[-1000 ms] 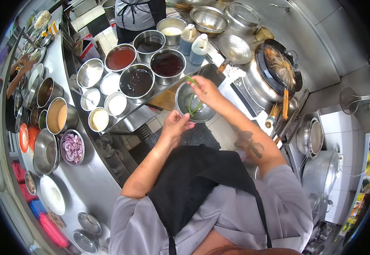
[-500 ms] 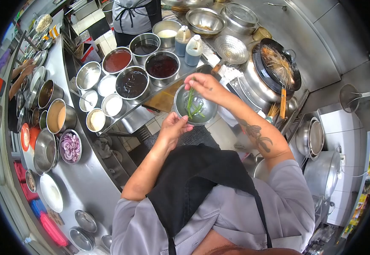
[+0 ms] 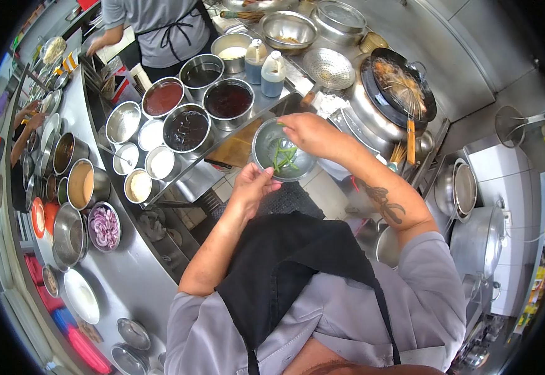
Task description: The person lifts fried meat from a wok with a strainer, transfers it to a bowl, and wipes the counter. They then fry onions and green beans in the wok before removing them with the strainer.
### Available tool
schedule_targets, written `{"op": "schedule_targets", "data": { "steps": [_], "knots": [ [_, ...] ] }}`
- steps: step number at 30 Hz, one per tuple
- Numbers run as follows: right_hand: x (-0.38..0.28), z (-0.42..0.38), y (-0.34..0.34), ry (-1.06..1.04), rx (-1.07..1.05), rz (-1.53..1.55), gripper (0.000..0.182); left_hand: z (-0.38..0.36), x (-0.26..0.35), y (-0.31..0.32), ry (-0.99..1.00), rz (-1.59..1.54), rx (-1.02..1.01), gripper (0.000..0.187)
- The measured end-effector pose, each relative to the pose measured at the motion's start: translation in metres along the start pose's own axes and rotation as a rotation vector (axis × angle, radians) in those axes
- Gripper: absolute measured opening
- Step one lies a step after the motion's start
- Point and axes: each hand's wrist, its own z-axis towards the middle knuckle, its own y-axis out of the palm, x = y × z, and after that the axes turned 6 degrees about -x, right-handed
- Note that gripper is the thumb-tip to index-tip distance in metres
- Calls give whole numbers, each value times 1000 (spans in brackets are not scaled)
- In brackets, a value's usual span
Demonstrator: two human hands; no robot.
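Observation:
My left hand grips the near rim of a small metal bowl, thumb on top and fingers beneath. Green beans lie in the bowl. Over its far right side, my right hand has its fingers curled together, with a bit of green showing at the fingertips. The upper ends of the beans are partly hidden by that hand.
Pots of dark sauce and red sauce stand ahead left, beside two bottles. A wok with frying food and a wire skimmer is at right. Sliced onions sit left. A co-worker stands ahead.
My right hand has lowered toward the bowl, and the beans that hung from it now lie lower in the bowl. The co-worker comes further into view, one arm extended left.

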Motion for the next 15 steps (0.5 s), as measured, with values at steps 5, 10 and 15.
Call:
{"op": "schedule_targets", "data": {
  "steps": [5, 10, 15],
  "knots": [
    [2, -3, 15, -58, 20, -133, 20, 2, 1, 1, 17, 11, -37, 11],
    [-2, -20, 34, -38, -110, -562, 11, 7, 1, 4, 23, 7, -29, 11],
    [2, -20, 38, -50, -222, -552, 10, 7, 4, 7, 10, 33, -34, 11]
  ]
}}
